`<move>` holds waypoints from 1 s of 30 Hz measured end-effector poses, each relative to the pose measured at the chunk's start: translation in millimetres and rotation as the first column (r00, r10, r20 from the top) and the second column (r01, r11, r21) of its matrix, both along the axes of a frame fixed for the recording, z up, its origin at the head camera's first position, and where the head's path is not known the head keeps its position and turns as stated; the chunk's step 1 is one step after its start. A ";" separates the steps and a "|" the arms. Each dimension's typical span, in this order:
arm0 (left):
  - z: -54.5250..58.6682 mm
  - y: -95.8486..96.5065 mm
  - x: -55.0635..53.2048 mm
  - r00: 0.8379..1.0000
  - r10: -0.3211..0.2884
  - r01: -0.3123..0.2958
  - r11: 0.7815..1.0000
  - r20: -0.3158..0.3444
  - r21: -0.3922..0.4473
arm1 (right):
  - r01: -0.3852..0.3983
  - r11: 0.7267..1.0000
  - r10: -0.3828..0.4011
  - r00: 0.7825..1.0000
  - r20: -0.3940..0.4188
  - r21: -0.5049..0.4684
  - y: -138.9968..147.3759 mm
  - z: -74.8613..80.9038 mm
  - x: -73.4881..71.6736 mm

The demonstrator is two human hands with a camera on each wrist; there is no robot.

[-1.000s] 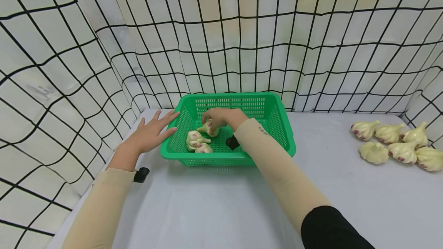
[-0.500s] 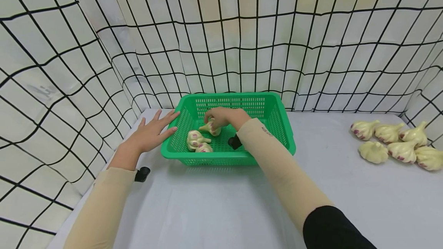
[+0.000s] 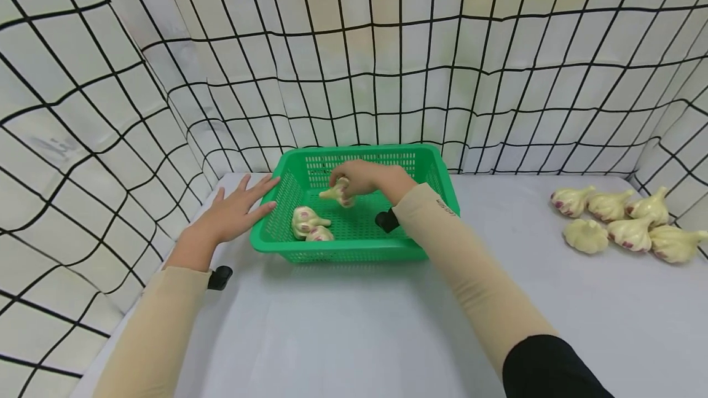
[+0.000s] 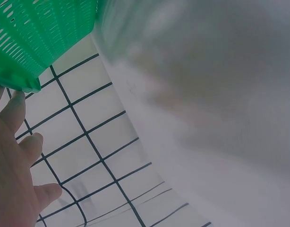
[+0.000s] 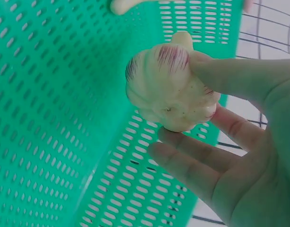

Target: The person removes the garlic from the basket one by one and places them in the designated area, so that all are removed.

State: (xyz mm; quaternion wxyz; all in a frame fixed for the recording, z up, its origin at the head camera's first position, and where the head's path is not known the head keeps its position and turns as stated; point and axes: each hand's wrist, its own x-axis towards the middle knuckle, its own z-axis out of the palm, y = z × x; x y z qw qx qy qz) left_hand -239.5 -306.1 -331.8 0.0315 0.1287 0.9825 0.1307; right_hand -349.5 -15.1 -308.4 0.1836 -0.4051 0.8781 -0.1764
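In the head view a green plastic basket stands on the table. My right hand reaches into it and pinches a garlic bulb. The right wrist view shows that bulb between thumb and fingers, its root end toward the camera. Two other garlic bulbs lie together in the basket's near left corner. My left hand has its fingers spread, with the fingertips at the basket's left rim. In the left wrist view, the left hand's fingers reach up to the green rim.
Several more garlic bulbs lie in a cluster at the right of the white table. Black netting over white walls encloses the back and both sides.
The right hand has lifted the garlic bulb slightly and shifted it to the right inside the basket. The left hand stays at the rim. The head view has shifted a little.
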 end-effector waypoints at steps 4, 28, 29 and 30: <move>1.1 -0.6 -0.6 1.000 0.003 -0.003 1.000 0.006 0.003 | -0.002 1.000 0.002 1.000 -0.015 -0.030 6.7 6.8 1.7; -2.9 -4.3 -1.7 1.000 -0.002 0.002 1.000 0.000 0.020 | -0.027 0.973 0.015 0.999 -0.052 -0.230 42.8 26.3 21.8; -3.4 -3.7 -2.4 1.000 -0.004 0.004 1.000 -0.001 0.018 | -0.029 0.971 0.016 0.998 -0.055 -0.235 45.1 26.2 22.2; -3.7 -3.0 -2.9 1.000 -0.005 0.005 1.000 -0.001 0.017 | -0.030 0.970 0.017 0.998 -0.058 -0.241 47.5 26.1 22.7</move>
